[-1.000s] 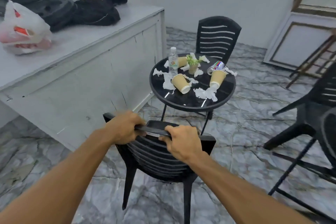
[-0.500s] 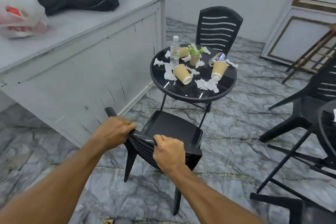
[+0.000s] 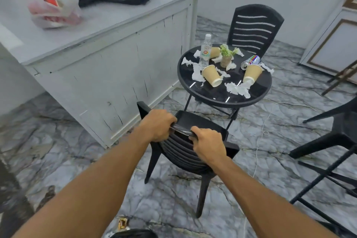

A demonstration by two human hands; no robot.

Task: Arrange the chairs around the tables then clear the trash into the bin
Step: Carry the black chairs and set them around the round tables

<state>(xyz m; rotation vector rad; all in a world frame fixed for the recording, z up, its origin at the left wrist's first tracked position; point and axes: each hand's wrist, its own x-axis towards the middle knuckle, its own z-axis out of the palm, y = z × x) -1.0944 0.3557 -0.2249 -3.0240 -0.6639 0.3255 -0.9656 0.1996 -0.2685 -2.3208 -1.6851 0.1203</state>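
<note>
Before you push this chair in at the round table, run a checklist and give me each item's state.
1. Left hand gripping the top of the chair back: ok.
2. Right hand gripping the same top edge: ok.
3. Gap between the seat front and the legs of the table: cannot tell, they look very close.
4. White cord on the floor clear of the chair: not ok, it runs just beside its right side.
5. Bottle safe from a bump: not ok, it stands upright on the table; a knock could tip it.
6. Chair's front legs on the floor: cannot tell, hidden under the seat.
</note>
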